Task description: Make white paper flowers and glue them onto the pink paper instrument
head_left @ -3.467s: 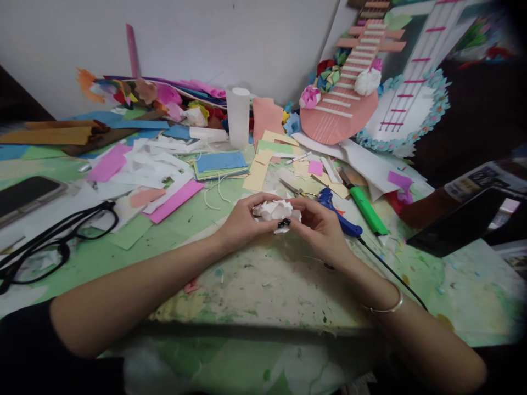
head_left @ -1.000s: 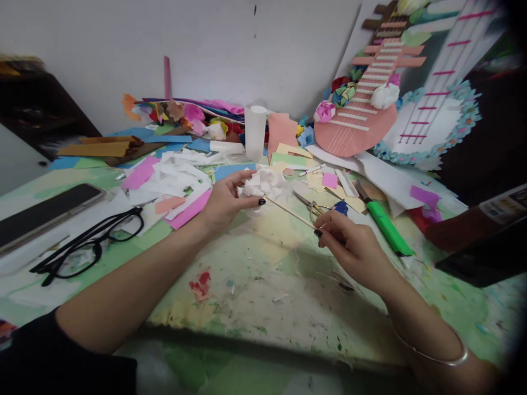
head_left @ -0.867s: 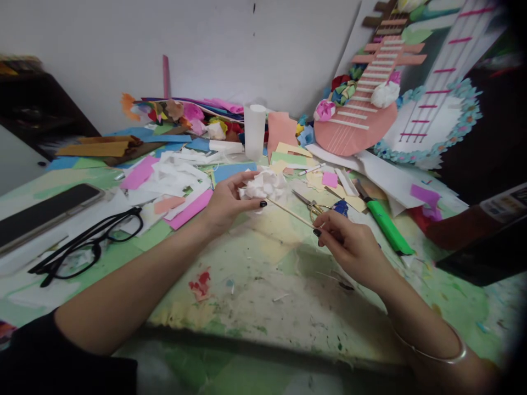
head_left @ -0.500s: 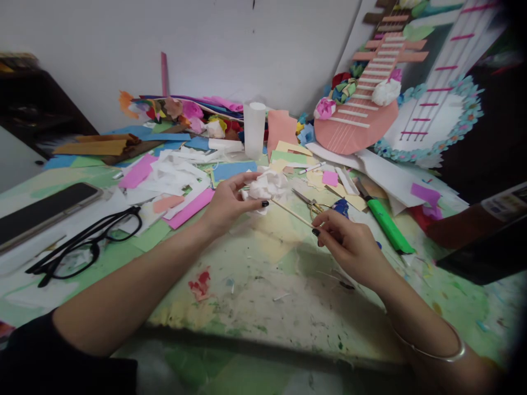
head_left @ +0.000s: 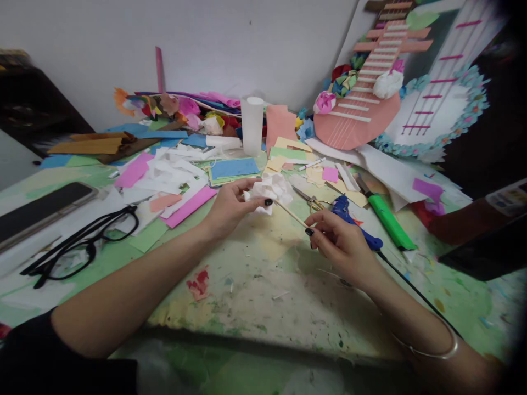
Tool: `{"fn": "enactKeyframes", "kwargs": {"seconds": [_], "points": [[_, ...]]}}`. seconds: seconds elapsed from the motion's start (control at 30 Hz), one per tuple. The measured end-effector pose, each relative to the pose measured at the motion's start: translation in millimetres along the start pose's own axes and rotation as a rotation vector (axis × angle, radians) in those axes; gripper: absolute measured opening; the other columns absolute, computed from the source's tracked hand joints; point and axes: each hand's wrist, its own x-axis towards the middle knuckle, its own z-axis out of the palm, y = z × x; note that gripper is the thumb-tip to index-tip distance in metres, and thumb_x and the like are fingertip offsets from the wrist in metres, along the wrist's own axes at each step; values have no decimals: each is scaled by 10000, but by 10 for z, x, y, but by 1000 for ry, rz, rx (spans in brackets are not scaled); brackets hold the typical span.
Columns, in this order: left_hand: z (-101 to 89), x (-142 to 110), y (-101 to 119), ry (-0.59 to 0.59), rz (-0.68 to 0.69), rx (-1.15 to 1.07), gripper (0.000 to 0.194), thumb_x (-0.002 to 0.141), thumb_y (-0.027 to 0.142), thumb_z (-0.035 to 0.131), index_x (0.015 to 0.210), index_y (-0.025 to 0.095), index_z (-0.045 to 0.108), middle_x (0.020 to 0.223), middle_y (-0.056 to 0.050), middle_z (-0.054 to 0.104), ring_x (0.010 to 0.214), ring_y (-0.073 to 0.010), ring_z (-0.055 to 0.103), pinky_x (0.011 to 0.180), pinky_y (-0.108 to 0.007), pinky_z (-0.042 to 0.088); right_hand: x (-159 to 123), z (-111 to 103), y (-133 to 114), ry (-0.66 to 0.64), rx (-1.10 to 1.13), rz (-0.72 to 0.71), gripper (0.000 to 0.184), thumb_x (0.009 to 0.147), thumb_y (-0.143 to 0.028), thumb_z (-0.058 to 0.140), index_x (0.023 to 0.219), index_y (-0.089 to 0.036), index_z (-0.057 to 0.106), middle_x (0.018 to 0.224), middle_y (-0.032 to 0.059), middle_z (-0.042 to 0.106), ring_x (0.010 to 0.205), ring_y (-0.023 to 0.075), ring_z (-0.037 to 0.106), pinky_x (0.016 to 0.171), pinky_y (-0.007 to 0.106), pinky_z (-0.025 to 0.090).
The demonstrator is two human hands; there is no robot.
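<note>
Left fingers [head_left: 254, 205] pinch crumpled white paper ball [head_left: 277, 188] | right fingers [head_left: 323, 217] pinch thin pale stick [head_left: 290, 213] | stick slants forward-left to ball

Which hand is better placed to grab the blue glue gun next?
Probably the right hand: it's right beside the blue glue gun, though it holds a thin stick. The left hand is farther away, holding crumpled white paper.

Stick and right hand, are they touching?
Touching. The head view shows the right hand pinching the stick, with no gap between them.
</note>
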Motion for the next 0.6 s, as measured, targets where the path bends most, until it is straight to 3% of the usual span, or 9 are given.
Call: {"fn": "enactKeyframes", "kwargs": {"seconds": [0.27,0.6], "points": [[5,1,-19,58,64,-12,538,580,282,886,1070,181,688,1122,-68,694,875,-165,641,769,-295,537,-11,20,26,-56,176,97,135,880,-250,460,984,-195,528,615,-40,558,461,71,409,466,231,281],[52,-28,13,23,11,-84,314,644,269,853,917,171,734,904,-33,734,758,-134,631,705,-253,507,-19,59,2,-18,240,90,136,879,-246,465,982,-192,536,598,-47,534,461,74,405,461,231,281]]}}
